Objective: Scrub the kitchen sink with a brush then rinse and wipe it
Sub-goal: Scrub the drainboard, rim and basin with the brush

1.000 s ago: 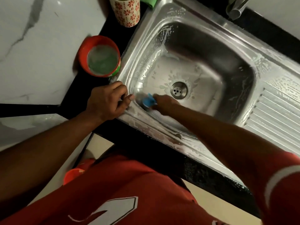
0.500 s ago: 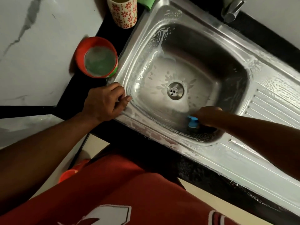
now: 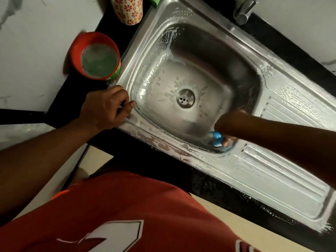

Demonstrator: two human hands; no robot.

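Foam lay in thin white streaks over the steel sink [image 3: 138, 51], on its rim, on the far left wall of the basin and on the ribbed draining board [image 3: 283, 175] at the right side. The brush [image 3: 216, 138], a small blue one, was inside the basin, at the near right corner, low against the wall and just beside the draining board. The right hand [image 3: 230, 124] reached down into that corner, and its fingers [image 3: 225, 142] were clamped around the brush, so only a part of the blue body showed under them. This area was blurred, and I could not tell how the bristles met the steel. The drain [image 3: 185, 98] sat in the middle of the basin floor, apart from the brush, with splashes of foam around it.

The left hand [image 3: 105, 108] rested on the near left corner of the sink rim. Its fingers were curled together under the palm, holding nothing, and the thumb tip lay on the edge of the basin.

On the black table [image 3: 163, 171], just beside the left rim of the sink, stood a red bowl [image 3: 75, 51] with greenish soapy liquid inside. Farther back was a cup [image 3: 127, 11] with red flowers on it, and next to it something green [image 3: 154, 0], cut by the frame edge. A metal tap [image 3: 243, 10] showed at the far side. A red shirt [image 3: 127, 206] filled the bottom of the view.
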